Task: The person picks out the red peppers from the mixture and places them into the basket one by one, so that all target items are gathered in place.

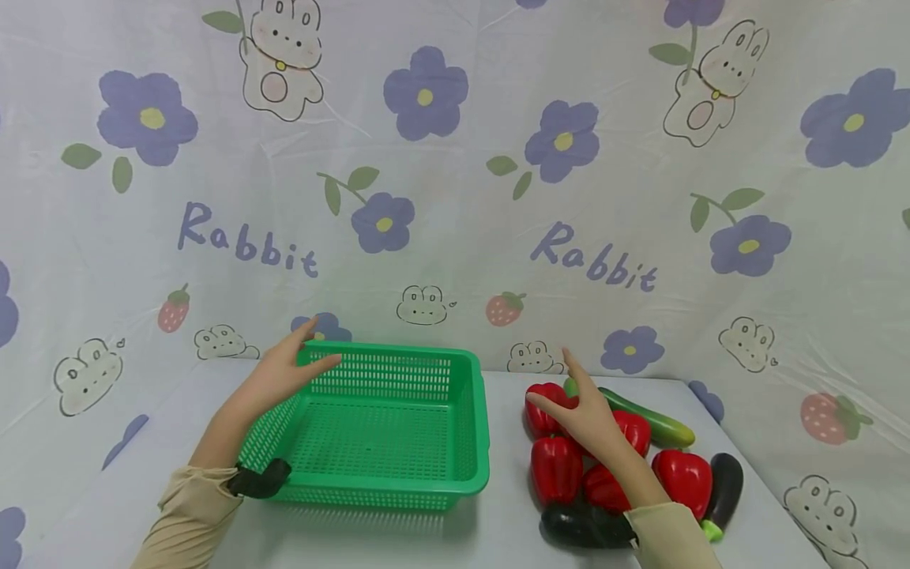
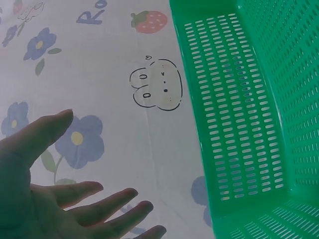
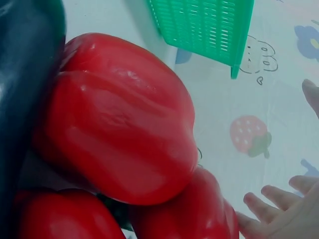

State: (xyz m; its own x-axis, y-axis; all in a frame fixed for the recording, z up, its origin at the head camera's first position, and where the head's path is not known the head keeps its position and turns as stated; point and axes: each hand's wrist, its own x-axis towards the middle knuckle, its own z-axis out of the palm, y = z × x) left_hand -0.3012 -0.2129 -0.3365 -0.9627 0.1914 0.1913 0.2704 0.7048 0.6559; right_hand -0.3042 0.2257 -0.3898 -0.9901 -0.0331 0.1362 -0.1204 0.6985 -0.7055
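Observation:
My left hand (image 1: pixel 280 371) hovers over the back left corner of a green plastic basket (image 1: pixel 482 450), thumb and fingers spread and holding nothing. In the left wrist view, its fingers stand apart from the basket's rim (image 2: pixel 203 154). Over a group of red bell peppers (image 1: pixel 557 472) at the right, my right hand (image 1: pixel 588 412) is spread too, with nothing in its grip. The right wrist view has a large red pepper (image 3: pixel 124 119) up close, the fingers beyond it to the right. My right forearm hides part of the group.
A green cucumber (image 1: pixel 654 420) lies behind the peppers. One dark eggplant (image 1: pixel 583 526) lies in front of them, another (image 1: pixel 727 484) at their right. The basket holds nothing. A printed rabbit-and-flower cloth (image 1: pixel 455 197) hangs behind the white table (image 1: pixel 505 490).

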